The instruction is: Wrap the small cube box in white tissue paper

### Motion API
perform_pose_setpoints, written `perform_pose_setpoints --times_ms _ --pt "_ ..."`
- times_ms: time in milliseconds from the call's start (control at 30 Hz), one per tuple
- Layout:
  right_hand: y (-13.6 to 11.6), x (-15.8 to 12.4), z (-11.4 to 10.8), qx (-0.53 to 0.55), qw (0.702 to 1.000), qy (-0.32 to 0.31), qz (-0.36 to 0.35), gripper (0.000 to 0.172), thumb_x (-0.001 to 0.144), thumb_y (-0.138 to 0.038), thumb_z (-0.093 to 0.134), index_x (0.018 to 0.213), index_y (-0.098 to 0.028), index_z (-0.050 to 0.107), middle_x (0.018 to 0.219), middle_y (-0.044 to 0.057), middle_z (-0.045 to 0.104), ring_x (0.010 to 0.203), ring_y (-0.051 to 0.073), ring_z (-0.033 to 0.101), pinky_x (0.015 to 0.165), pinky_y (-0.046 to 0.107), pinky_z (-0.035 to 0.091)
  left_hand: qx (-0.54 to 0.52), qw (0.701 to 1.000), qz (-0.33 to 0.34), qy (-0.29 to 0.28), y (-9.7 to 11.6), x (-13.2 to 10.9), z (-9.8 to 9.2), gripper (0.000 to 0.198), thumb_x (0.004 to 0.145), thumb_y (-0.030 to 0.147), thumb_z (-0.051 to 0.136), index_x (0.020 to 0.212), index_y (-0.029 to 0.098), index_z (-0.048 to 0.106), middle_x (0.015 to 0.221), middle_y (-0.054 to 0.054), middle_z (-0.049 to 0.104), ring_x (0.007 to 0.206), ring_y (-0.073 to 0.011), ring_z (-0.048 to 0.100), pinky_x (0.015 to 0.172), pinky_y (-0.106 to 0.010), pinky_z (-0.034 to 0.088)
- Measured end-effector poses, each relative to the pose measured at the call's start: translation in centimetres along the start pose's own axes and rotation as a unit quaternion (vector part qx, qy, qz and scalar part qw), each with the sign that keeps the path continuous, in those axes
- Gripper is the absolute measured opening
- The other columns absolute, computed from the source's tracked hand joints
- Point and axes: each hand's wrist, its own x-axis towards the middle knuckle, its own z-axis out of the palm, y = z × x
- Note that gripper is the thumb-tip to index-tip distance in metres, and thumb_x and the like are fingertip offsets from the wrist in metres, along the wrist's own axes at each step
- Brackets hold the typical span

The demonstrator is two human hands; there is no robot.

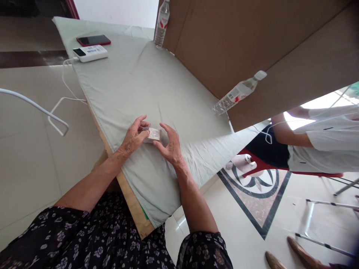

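Observation:
A small whitish package (154, 134) with faint printing lies on the cloth-covered table (131, 86) near its front edge. My left hand (133, 138) is at the package's left side, thumb over its end and fingers curved behind it. Part of the package is covered by that thumb. On the other side is my right hand (171, 146), thumb and index finger spread apart. The right thumb tip comes close to the package's lower right corner; whether it touches I cannot tell.
A tall cardboard panel (224, 45) stands along the right, with two water bottles, one nearer (238, 93) and one farther (162, 24), beside it. At the far left lie a phone (94, 40) and a cabled white power bank (91, 53). Another person (322, 138) sits beyond the panel.

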Motion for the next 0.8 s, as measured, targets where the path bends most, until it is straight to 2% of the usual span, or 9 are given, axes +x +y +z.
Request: perform_pose_setpoints --times_ms 200,400,467,567,667,800 --pt "-0.29 -0.19 -0.03 -0.018 0.999 0.026 -0.032 0.054 0.094 -0.036 0.065 0.144 -0.025 0.051 0.139 0.012 0.068 0.137 0.029 0.058 0.116 0.051 0.044 0.021 0.999 0.034 0.003 -0.13 0.09 0.18 0.068 0.075 0.028 0.067 0.142 0.017 0.056 0.116 -0.009 0.072 0.102 -0.0217 0.065 0.099 -0.042 0.052" --pt "-0.20 0.45 0.12 -0.036 0.998 0.010 -0.044 0.041 0.094 -0.033 0.064 0.134 -0.025 0.058 0.127 0.010 0.074 0.125 0.027 0.065 0.111 0.048 0.047 0.030 0.999 0.038 -0.023 -0.26 0.20 0.28 0.067 0.076 0.025 0.064 0.142 0.015 0.056 0.103 -0.006 0.069 0.090 -0.0178 0.064 0.093 -0.038 0.053" --pt "-0.20 0.40 -0.19 -0.025 0.999 0.016 -0.041 0.043 0.094 -0.036 0.066 0.135 -0.027 0.058 0.131 0.010 0.072 0.130 0.028 0.063 0.113 0.049 0.046 0.035 0.999 0.036 -0.016 -0.20 0.22 0.18 0.066 0.076 0.026 0.064 0.141 0.015 0.057 0.107 -0.008 0.070 0.095 -0.0190 0.066 0.094 -0.038 0.054" --pt "-0.16 0.01 -0.66 -0.006 0.998 0.055 -0.026 0.038 0.096 -0.040 0.065 0.132 -0.028 0.062 0.140 0.010 0.067 0.135 0.027 0.059 0.115 0.049 0.046 0.038 0.998 0.038 0.033 -0.12 0.33 -0.07 0.063 0.074 0.030 0.067 0.136 0.016 0.062 0.119 -0.011 0.071 0.110 -0.0243 0.066 0.101 -0.042 0.052" --pt "-0.07 -0.39 -0.61 -0.004 0.995 0.103 -0.012 0.020 0.100 -0.038 0.061 0.114 -0.027 0.071 0.127 0.009 0.073 0.123 0.025 0.066 0.109 0.047 0.050 0.034 0.996 0.025 0.073 -0.16 0.50 -0.33 0.058 0.073 0.030 0.065 0.130 0.018 0.065 0.120 -0.011 0.072 0.115 -0.0277 0.066 0.104 -0.046 0.051" --pt "-0.14 -0.34 0.10 -0.030 0.994 0.105 -0.016 0.017 0.101 -0.033 0.062 0.102 -0.027 0.077 0.113 0.008 0.077 0.111 0.023 0.069 0.101 0.044 0.051 0.063 0.996 0.029 0.052 -0.19 0.46 -0.44 0.060 0.070 0.028 0.064 0.129 0.018 0.066 0.121 -0.011 0.074 0.118 -0.0296 0.066 0.106 -0.048 0.051"
